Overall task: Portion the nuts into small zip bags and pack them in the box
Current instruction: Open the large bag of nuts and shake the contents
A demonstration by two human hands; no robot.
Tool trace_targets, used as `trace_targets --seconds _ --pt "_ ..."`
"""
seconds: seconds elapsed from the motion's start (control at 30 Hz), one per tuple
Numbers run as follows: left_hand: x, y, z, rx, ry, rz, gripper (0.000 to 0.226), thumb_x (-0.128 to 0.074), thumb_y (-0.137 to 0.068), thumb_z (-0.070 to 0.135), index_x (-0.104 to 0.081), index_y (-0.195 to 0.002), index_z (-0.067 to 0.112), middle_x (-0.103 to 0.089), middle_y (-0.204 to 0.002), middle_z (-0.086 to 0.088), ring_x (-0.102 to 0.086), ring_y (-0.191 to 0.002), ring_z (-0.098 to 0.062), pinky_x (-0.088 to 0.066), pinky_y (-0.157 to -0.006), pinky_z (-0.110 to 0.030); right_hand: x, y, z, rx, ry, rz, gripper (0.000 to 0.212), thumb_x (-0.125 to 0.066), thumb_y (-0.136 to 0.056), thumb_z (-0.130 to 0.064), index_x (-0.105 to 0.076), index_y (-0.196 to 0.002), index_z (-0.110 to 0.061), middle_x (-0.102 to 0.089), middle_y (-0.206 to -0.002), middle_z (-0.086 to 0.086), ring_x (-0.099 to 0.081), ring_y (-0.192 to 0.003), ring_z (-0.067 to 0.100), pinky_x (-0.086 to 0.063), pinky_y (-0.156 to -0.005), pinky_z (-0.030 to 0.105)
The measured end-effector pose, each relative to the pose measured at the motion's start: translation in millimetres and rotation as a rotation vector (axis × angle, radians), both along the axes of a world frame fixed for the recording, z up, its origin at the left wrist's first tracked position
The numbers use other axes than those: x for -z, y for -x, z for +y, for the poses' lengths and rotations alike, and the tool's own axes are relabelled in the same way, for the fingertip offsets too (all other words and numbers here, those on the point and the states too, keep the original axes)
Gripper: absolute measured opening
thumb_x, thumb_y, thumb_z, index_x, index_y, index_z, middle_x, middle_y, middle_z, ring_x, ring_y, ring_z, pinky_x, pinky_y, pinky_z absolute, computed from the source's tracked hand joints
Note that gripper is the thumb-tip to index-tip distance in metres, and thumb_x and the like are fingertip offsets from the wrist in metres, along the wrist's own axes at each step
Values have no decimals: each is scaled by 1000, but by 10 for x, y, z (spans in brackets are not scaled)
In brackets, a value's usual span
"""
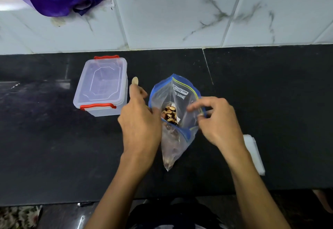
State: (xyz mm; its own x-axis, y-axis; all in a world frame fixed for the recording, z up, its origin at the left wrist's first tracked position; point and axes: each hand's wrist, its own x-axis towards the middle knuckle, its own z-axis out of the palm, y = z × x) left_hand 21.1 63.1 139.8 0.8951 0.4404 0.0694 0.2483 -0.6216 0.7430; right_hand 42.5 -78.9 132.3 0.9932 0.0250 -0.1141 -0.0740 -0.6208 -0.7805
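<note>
Nuts (pixel 169 114) sit deep in the big zip bag (pixel 177 113) at frame centre — its long axis runs toward the viewer. Left hand (pixel 139 120) grips a spoon (pixel 134 82) and the bag's left rim; right hand (pixel 216 120) pinches the right rim — mouth open. Lidded box (pixel 101 86) lies left.

Lidded box (pixel 100 86) left of open zip bag (pixel 175 113), nuts (pixel 169 115) inside, both on counter (pixel 54 147).

1. A single head-worn view is given, looking forward and steeply down onto the black counter (pixel 54 147).
2. The tiled wall (pixel 180 12) is faced at the top edge.
3. Both forearms are seen close below.
</note>
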Motion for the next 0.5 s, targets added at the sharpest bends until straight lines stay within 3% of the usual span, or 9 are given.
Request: trace_targets --seconds 0.07,0.13,0.23,0.33,0.4,0.5 --pt "0 8 12 6 -27 3 13 -56 -93 13 -52 -103 19 -62 -85 1 -61 -72 -13 -44 -62 -25 5 17 -25 40 -18 -46 27 -60 -86 -1 -69 -79 -26 -52 -93 -21 -56 -84 1 -47 -66 11" --pt "12 35 -50 57 -28 51 11 -51 -96 20 -58 -102 25 -61 -93 0 -61 -80 -15 -42 -65 -24 3 55 5 35 -84 -55 18 -66 -84 -10 -70 -98 -22 -49 -95 -22 -57 -85 1 -45 -66 9" --pt "1 132 -185 167 -7 100 31 -59 -89 33 -57 -118 21 -49 -100 6 -54 -89 -13 -39 -76 -26 23 145 65 -72 -124 14 61 -71 -80 -14 -46 -136 -21 -44 -128 -15 -55 -101 5 -49 -85 21" --pt "-1 177 -174 266 37 193 46 -66 -83 20 -47 -125 16 -33 -99 10 -45 -82 -8 -38 -78 -24 9 226 51 -197 -154 130 88 -68 -80 -2 -19 -149 -27 -22 -150 -16 -44 -124 9 -43 -100 25" --pt "-3 187 -97 252 45 216 55 -64 -82 6 -41 -131 14 -29 -104 11 -51 -87 -13 -44 -78 -26 26 238 -6 -165 -173 162 90 -64 -82 3 -15 -150 -30 -15 -153 -18 -35 -134 10 -39 -107 32" --pt "-24 233 -59 213 55 190 55 -61 -84 2 -40 -133 14 -29 -106 13 -55 -87 -16 -48 -78 -29 68 262 -43 -81 -204 129 88 -62 -83 5 -17 -148 -32 -16 -152 -18 -38 -134 13 -44 -103 37"
